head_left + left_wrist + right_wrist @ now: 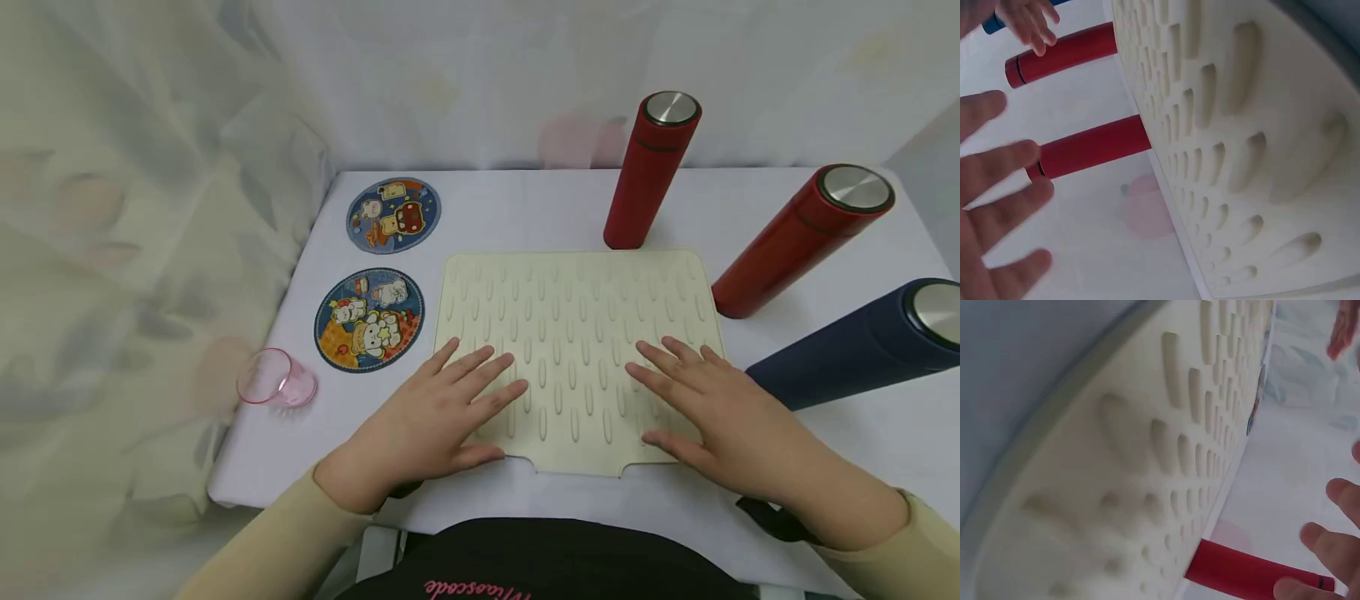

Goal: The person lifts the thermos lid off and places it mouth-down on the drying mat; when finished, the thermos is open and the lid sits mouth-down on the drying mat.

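A cream mat [562, 333] with raised oblong ridges lies flat on the table, a notch cut in its near edge. Over its left near part my left hand [442, 408] is spread, fingers straight, holding nothing. My right hand [708, 408] is spread over the right near part, likewise holding nothing. In the left wrist view the left fingers [1007, 162] show apart from the mat [1222, 150]. The right wrist view shows the right fingers [1335, 547] at the edge, above the mat's surface [1147, 462].
Behind the mat stands a red thermos [648, 179]; a second red thermos [795, 250] and a dark blue thermos [862, 350] stand to the right. Two round cartoon coasters [393, 215] lie left. A clear pink cup [292, 387] sits near the left edge. Patterned curtains hang behind and left.
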A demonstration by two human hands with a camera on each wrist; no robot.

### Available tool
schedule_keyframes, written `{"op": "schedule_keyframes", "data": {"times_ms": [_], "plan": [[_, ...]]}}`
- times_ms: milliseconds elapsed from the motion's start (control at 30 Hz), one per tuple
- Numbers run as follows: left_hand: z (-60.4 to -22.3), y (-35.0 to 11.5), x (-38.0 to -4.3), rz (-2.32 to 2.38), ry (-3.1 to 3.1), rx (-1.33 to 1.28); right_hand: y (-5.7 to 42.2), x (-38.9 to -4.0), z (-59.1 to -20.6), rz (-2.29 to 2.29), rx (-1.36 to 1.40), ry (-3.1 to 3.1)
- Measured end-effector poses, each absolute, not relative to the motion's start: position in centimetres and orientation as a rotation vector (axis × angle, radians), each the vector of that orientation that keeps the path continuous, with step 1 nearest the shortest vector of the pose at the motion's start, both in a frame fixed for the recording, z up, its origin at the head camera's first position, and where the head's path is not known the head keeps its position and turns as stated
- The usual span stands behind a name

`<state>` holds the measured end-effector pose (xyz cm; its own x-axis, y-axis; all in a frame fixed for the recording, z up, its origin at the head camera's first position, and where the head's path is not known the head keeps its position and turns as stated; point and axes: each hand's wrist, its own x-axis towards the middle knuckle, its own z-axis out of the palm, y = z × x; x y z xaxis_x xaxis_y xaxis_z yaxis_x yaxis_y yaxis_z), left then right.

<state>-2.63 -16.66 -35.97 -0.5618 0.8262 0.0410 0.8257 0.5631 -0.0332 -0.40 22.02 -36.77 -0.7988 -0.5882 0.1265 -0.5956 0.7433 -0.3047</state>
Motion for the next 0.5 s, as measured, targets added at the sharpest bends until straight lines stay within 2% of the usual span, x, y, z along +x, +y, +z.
{"op": "schedule_keyframes", "data": {"times_ms": [233, 500], "plan": [[-37.1, -17.1, -4.3, -0.219, -2.474, -1.417, 19.8, -4.0, -36.2, 1.063, 0.489, -2.829], [-38.2, -17.3, -6.2, -0.369, -2.452, -1.34, 17.3, -10.8, -36.0, 1.676, -0.254, -2.653]]}}
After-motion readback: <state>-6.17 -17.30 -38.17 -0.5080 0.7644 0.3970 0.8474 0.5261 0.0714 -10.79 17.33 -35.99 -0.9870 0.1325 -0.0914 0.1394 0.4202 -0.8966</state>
